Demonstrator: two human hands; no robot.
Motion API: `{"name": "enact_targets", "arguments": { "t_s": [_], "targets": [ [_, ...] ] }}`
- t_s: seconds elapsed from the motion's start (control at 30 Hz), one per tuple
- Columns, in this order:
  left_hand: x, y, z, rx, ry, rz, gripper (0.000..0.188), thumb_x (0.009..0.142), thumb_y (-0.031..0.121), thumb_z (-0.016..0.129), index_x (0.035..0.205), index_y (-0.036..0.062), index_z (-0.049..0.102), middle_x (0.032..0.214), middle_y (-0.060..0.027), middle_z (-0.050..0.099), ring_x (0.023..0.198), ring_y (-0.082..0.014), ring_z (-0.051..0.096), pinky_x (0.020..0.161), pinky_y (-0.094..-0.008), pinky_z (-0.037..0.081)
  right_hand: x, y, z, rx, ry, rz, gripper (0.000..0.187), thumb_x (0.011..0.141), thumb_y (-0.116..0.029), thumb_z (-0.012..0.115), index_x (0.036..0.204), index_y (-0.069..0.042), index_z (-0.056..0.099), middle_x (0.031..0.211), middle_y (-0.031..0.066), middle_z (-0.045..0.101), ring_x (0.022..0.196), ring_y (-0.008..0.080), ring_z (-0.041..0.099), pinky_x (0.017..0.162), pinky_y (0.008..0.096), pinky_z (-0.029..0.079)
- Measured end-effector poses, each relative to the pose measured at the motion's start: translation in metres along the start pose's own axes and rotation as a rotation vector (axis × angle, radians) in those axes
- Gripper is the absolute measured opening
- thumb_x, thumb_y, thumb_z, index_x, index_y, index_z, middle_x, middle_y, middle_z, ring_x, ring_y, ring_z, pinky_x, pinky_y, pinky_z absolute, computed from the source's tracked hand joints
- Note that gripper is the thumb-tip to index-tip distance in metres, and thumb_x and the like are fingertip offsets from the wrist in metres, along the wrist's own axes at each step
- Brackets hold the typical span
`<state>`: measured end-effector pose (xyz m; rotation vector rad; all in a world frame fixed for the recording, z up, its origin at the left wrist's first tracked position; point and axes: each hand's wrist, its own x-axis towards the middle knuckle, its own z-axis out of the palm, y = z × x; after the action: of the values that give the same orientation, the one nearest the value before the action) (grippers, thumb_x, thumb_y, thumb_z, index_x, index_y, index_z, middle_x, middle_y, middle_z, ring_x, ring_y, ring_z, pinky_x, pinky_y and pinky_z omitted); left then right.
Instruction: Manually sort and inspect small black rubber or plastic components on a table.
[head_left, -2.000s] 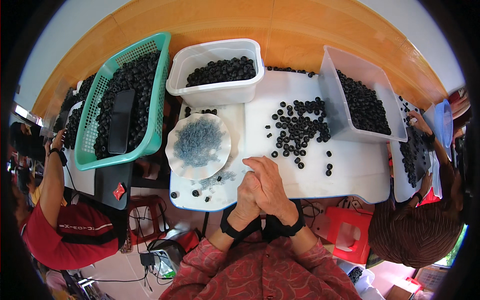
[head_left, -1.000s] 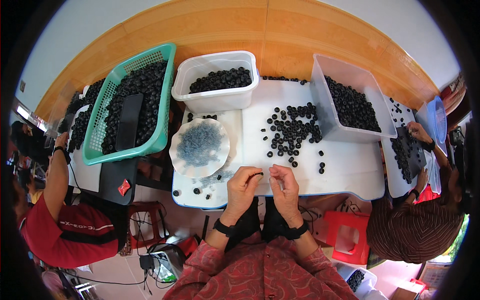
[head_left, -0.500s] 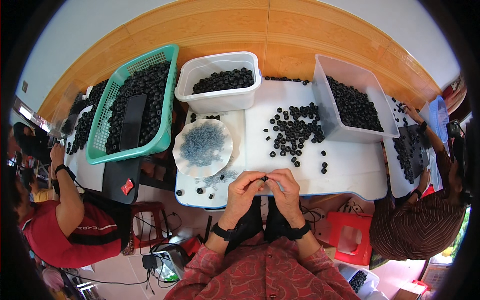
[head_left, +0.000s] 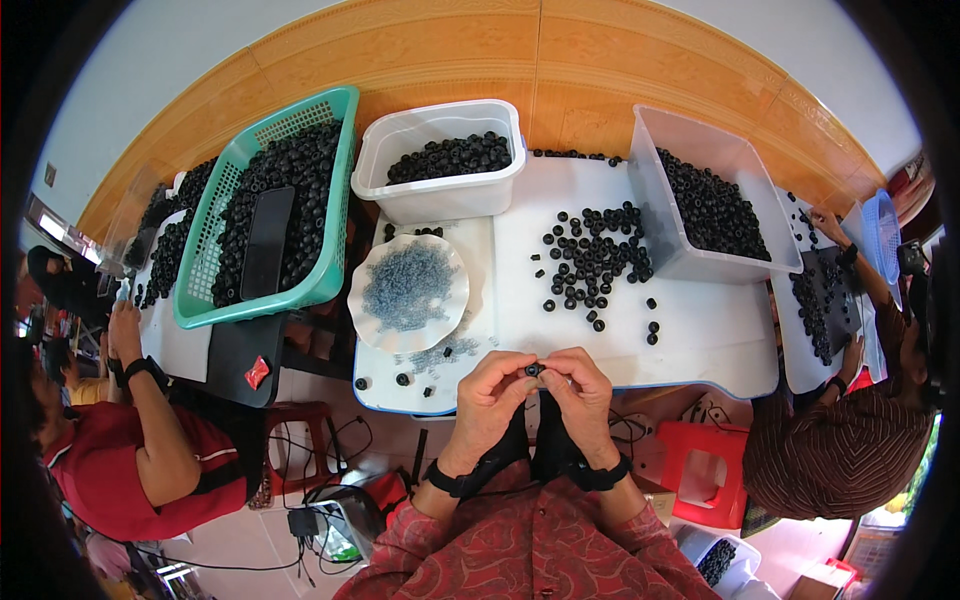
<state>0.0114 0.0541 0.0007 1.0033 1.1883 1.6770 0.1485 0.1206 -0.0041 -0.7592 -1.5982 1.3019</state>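
Note:
Just beyond the front edge of the table, my left hand and my right hand meet at the fingertips. Pinched between them is a small round black part with a hole in its middle. Both hands' thumbs and forefingers press on it, partly covering it. Left of my hands stands a white wavy-rimmed plate with a heap of tiny translucent bluish rings. A loose pile of black round parts lies on the white tabletop in front of me.
At the back stand a green basket with a dark phone on black parts, a white tub and a translucent bin, both holding black parts. Co-workers sit left and right. A red stool stands below.
My hands have come slightly lower and nearer to me, and the black part's holed end now shows between the fingertips. The co-worker at left has raised a hand with a small bottle-like thing.

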Motion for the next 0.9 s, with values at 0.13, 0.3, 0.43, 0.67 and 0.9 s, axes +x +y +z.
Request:
{"name": "enact_targets", "arguments": {
  "t_s": [0.13, 0.3, 0.43, 0.67, 0.9],
  "targets": [
    [-0.002, 0.005, 0.0, 0.047, -0.025, 0.017, 0.028, 0.088, -0.008, 0.064, 0.116, -0.0036, 0.064, 0.11, -0.008, 0.059, 0.093, -0.0123, 0.061, 0.079, -0.025, 0.057, -0.004, -0.003, -0.001, 0.149, -0.012, 0.068, 0.013, 0.091, 0.003, 0.063, 0.103, 0.002, 0.067, 0.099, 0.0052, 0.06, 0.085, 0.0101, 0.057, 0.073, 0.0223, 0.047],
    [-0.006, 0.01, 0.001, 0.073, -0.016, -0.001, 0.027, 0.087, -0.009, 0.065, 0.114, -0.0035, 0.065, 0.105, -0.0075, 0.061, 0.088, -0.0113, 0.062, 0.073, -0.0225, 0.055, -0.006, -0.014, -0.001, 0.154, -0.025, 0.091, 0.013, 0.092, 0.003, 0.063, 0.104, 0.002, 0.067, 0.099, 0.0043, 0.06, 0.086, 0.0085, 0.057, 0.073, 0.0203, 0.046],
    [-0.007, 0.016, 0.003, 0.092, -0.015, -0.022, 0.025, 0.087, -0.009, 0.066, 0.111, -0.0034, 0.066, 0.1, -0.0064, 0.062, 0.08, -0.009, 0.061, 0.067, -0.0201, 0.052, -0.007, -0.017, -0.002, 0.19, -0.042, 0.092, 0.012, 0.092, 0.003, 0.062, 0.103, 0.003, 0.067, 0.099, 0.0045, 0.06, 0.086, 0.0086, 0.057, 0.074, 0.0211, 0.046],
    [-0.012, 0.022, 0.004, 0.04, -0.016, 0.01, 0.025, 0.086, -0.008, 0.067, 0.111, -0.003, 0.066, 0.098, -0.0059, 0.061, 0.078, -0.0076, 0.059, 0.066, -0.0199, 0.051, -0.007, -0.033, -0.001, 0.174, -0.08, 0.092, 0.011, 0.094, 0.003, 0.059, 0.102, 0.003, 0.066, 0.1, 0.0045, 0.06, 0.09, 0.0096, 0.058, 0.079, 0.0221, 0.046],
    [-0.016, 0.027, 0.003, -0.039, -0.058, -0.032, 0.027, 0.086, -0.008, 0.067, 0.112, -0.0024, 0.066, 0.096, -0.0045, 0.06, 0.078, -0.008, 0.058, 0.066, -0.0202, 0.052, -0.009, -0.036, -0.004, 0.284, -0.081, 0.166, 0.009, 0.096, -0.005, 0.06, 0.098, 0.002, 0.066, 0.096, 0.0048, 0.06, 0.084, 0.0098, 0.057, 0.076, 0.0229, 0.047]
  ]
}}
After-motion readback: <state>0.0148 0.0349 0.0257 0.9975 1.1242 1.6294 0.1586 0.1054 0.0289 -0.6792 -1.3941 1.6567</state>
